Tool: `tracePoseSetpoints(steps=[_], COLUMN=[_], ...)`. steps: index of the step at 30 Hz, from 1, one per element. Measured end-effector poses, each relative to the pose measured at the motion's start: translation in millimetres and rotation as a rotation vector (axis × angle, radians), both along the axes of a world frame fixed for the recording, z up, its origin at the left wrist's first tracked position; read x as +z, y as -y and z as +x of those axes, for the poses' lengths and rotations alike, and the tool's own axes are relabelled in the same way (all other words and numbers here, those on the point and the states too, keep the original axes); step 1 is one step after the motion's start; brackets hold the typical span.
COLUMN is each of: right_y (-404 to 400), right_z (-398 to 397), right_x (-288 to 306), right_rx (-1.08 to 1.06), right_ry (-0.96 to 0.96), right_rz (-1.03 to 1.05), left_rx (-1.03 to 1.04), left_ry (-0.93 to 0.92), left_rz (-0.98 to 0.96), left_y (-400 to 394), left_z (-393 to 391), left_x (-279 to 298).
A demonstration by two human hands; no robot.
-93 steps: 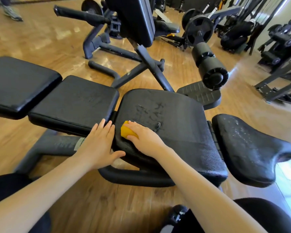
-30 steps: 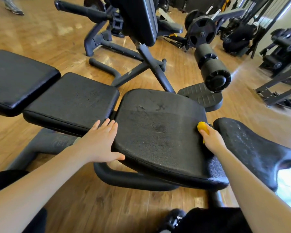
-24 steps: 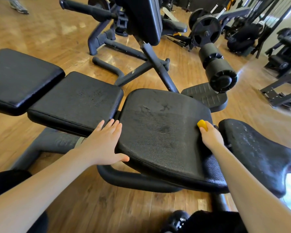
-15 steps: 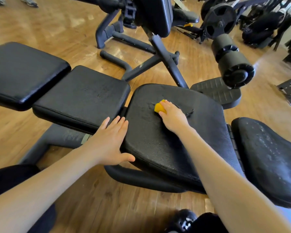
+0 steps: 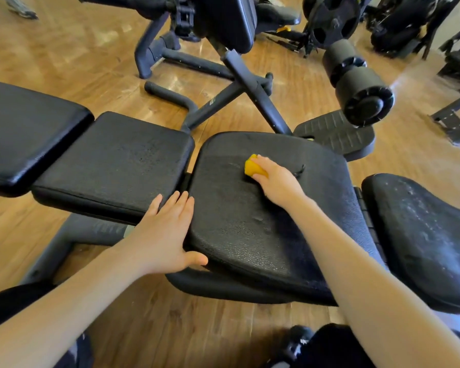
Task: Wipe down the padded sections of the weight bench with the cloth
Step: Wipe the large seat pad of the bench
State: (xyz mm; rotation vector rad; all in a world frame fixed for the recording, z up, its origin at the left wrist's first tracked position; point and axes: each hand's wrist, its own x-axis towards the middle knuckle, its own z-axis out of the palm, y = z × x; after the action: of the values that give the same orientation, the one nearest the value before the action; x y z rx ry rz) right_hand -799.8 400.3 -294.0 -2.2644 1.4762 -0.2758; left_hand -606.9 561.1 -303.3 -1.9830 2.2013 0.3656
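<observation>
Head view: right hand, gripping the cloth, has swept back from the pad's right edge toward its far middle; left hand stays flat and open, bracing

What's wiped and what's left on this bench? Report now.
In hand: the right hand presses the yellow cloth on the third pad; the left hand braces its edge. Left: the seat pad at right shows pale speckles. I cannot tell if the two left pads are done.

One head-worn camera looked forward and down, close over the bench. Gym floor stretched beyond the right hand gripping the cloth.
</observation>
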Motion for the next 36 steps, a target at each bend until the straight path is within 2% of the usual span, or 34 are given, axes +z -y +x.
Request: tracePoseSetpoints(steps=[10,14,18,22,25,29,33,36], right_y=[-27,-29,-6,23,33,34,36,28], right_z=[-112,-132,-137,-132,-120,-88,2,70], right_x=[-3,-6,-5,1,2,4,-4,-16], right_rx=[-0.379,-0.42,-0.48,-0.522,-0.442,-0.269,0.064,0.223], right_ry=[0.094,0.135,0.148,0.023,-0.069,-0.086,-0.158,-0.14], right_rz=[0.067,0.061,0.048,0.034,-0.061,-0.123,-0.14,-0.139], left_rx=[-0.008,0.035,0.067,0.19,0.244,0.244,0.21,0.204], left_ry=[0.01,-0.071,-0.084,-0.118,-0.101,-0.123,-0.086,-0.037], left_rz=[0.011,0.037,-0.056,-0.157,-0.25,-0.269,-0.266,-0.247], left_y=[0,6,14,19,22,25,24,23], left_z=[-1,-3,-9,-18,-25,-31,-30,-30], left_x=[2,6,-1,-8,-15,-22,-25,-26])
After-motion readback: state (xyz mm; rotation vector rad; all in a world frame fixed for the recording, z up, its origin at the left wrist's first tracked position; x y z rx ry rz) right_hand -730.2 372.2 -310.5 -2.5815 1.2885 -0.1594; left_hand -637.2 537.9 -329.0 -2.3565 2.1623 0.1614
